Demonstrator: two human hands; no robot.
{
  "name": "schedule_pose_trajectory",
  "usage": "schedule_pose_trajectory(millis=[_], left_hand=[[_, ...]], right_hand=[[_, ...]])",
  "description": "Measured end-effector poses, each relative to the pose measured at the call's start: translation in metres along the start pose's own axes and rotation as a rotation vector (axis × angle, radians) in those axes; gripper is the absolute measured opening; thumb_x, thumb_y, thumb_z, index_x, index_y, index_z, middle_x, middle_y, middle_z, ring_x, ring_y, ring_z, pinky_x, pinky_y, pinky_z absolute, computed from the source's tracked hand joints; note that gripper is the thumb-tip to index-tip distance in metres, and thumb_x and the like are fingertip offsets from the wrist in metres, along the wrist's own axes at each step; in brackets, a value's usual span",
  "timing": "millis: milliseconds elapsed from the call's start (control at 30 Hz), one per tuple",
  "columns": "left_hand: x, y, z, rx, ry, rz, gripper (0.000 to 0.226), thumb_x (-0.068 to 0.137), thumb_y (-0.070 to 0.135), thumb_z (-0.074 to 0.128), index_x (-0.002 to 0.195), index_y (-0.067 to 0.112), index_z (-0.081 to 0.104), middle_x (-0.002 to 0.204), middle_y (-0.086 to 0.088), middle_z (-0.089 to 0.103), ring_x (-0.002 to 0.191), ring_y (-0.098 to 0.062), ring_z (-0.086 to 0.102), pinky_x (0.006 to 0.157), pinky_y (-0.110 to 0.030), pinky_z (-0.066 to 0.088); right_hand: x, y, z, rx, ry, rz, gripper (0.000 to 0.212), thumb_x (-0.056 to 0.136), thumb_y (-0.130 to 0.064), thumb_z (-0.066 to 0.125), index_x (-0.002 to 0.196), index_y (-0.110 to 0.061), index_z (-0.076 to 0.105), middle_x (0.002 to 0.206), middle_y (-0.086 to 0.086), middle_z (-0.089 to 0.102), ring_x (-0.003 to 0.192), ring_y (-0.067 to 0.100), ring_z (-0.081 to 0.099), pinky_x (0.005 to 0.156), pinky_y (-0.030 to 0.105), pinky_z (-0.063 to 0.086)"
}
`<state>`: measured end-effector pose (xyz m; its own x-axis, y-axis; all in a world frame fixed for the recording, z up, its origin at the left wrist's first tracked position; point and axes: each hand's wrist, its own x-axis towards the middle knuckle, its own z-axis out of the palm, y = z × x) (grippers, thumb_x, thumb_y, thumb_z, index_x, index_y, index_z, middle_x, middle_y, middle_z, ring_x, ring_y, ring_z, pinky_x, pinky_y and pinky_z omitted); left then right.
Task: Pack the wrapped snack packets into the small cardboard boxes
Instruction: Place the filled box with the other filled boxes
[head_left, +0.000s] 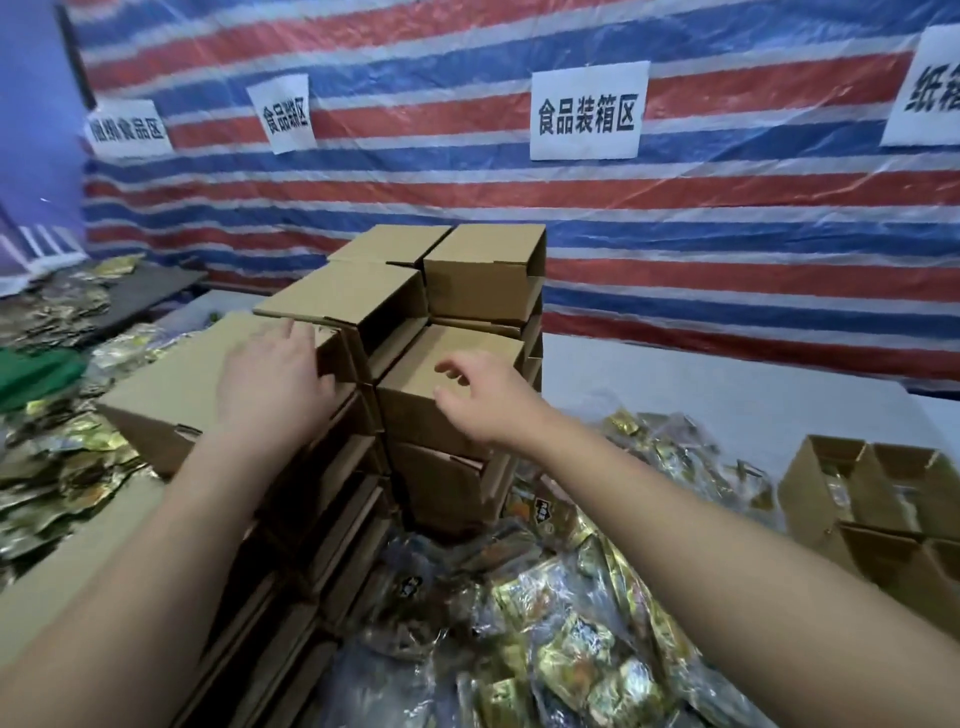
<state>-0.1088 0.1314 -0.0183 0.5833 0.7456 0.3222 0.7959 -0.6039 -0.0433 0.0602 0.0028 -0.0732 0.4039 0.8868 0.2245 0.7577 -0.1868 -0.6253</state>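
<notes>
Wrapped snack packets (545, 634), gold and clear-filmed, lie heaped nearest the camera, between both forearms and spreading right. More packets (62, 467) cover the table's left side. Behind the heap stands a stack of closed small cardboard boxes (415, 322), several tiers high, blocking the view of the table beyond. At right, open cardboard boxes (872, 499) sit apart from the stack, packets visible inside. A striped tarpaulin (727, 218) with white paper signs (586, 111) forms the backdrop.

Left hand (275, 379): extended, fingers straight, resting flat against a box (192, 384) on the stack's left side, holding nothing. Right hand (483, 395): raised over a lower box's top (447, 364), fingers loosely curled and spread, gripping nothing.
</notes>
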Motion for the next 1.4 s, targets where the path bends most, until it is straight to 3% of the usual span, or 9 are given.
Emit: schedule_pose_trajectory(millis=[167,367,600,767,833,933,1067,1233,1400], left_hand=[[0.004,-0.035,0.019,0.177,-0.244,-0.094,0.071,0.087,0.042,0.063,0.144,0.014,0.032,0.147,-0.012,0.037,0.137,-0.030,0.035,0.109,-0.047,0.035],[-0.004,-0.037,0.002,0.182,-0.140,-0.050,0.049,0.092,0.008,0.040,0.141,0.008,0.036,0.146,-0.013,0.043,0.135,-0.031,0.039,0.106,-0.047,0.040],[-0.031,-0.011,-0.071,0.178,-0.087,0.121,0.032,0.087,0.010,0.047,0.114,0.023,0.057,0.109,-0.005,0.065,0.099,-0.026,0.061,0.076,-0.039,0.054],[-0.040,0.040,-0.092,-0.049,-0.057,0.352,0.036,0.094,0.016,0.048,0.122,0.036,0.059,0.113,0.002,0.065,0.101,-0.021,0.060,0.076,-0.034,0.051],[-0.040,0.066,-0.085,-0.185,-0.063,0.446,0.031,0.094,0.020,0.053,0.120,0.034,0.062,0.111,0.005,0.066,0.101,-0.019,0.060,0.079,-0.035,0.050],[-0.041,0.107,-0.059,-0.301,-0.034,0.525,0.019,0.092,0.035,0.060,0.110,0.033,0.068,0.101,0.007,0.068,0.094,-0.018,0.062,0.080,-0.037,0.055],[-0.064,0.158,-0.008,-0.503,-0.225,0.530,0.017,0.092,0.044,0.061,0.098,0.029,0.069,0.088,0.010,0.064,0.084,-0.011,0.061,0.075,-0.036,0.057],[-0.143,0.196,0.069,-0.679,-0.521,0.638,0.021,0.095,0.034,0.061,0.089,0.015,0.068,0.086,-0.001,0.068,0.085,-0.020,0.062,0.075,-0.034,0.049],[-0.212,0.197,0.135,-0.632,-0.755,0.720,0.017,0.098,0.034,0.056,0.088,0.024,0.066,0.082,0.008,0.065,0.081,-0.013,0.058,0.067,-0.024,0.040]], right_hand=[[0.015,-0.014,0.004,0.017,-0.038,0.005,0.039,0.098,-0.030,0.048,0.134,-0.018,0.054,0.133,0.004,0.057,0.121,0.019,0.053,0.095,0.030,0.042],[0.018,-0.026,-0.005,0.024,-0.035,-0.004,0.041,0.097,-0.027,0.052,0.138,-0.017,0.052,0.138,0.005,0.054,0.125,0.021,0.052,0.097,0.031,0.043],[0.012,-0.048,-0.050,0.080,-0.005,-0.193,0.079,0.088,-0.037,0.070,0.154,-0.025,0.028,0.157,0.002,0.031,0.143,0.016,0.032,0.115,0.027,0.025],[-0.016,-0.048,-0.096,-0.086,0.001,-0.224,0.039,0.090,-0.023,0.062,0.128,-0.023,0.060,0.128,-0.001,0.060,0.120,0.014,0.053,0.100,0.026,0.043],[-0.037,-0.037,-0.112,-0.180,0.023,-0.164,0.015,0.088,-0.020,0.058,0.099,-0.021,0.068,0.096,-0.004,0.064,0.094,0.014,0.060,0.076,0.028,0.047],[-0.076,-0.010,-0.131,-0.308,0.062,-0.024,0.011,0.086,-0.025,0.059,0.076,-0.023,0.063,0.075,-0.007,0.060,0.070,0.008,0.057,0.055,0.024,0.039],[-0.139,0.041,-0.143,-0.414,0.038,0.235,0.016,0.085,-0.030,0.059,0.070,-0.027,0.057,0.074,-0.010,0.055,0.071,0.011,0.053,0.055,0.023,0.035],[-0.240,0.096,-0.102,-0.391,-0.054,0.535,0.023,0.080,-0.028,0.059,0.060,-0.022,0.049,0.063,-0.005,0.052,0.063,0.015,0.051,0.051,0.027,0.031],[-0.318,0.120,-0.024,-0.290,-0.131,0.749,0.016,0.082,-0.031,0.056,0.077,-0.017,0.064,0.076,0.002,0.064,0.075,0.021,0.061,0.065,0.032,0.052]])
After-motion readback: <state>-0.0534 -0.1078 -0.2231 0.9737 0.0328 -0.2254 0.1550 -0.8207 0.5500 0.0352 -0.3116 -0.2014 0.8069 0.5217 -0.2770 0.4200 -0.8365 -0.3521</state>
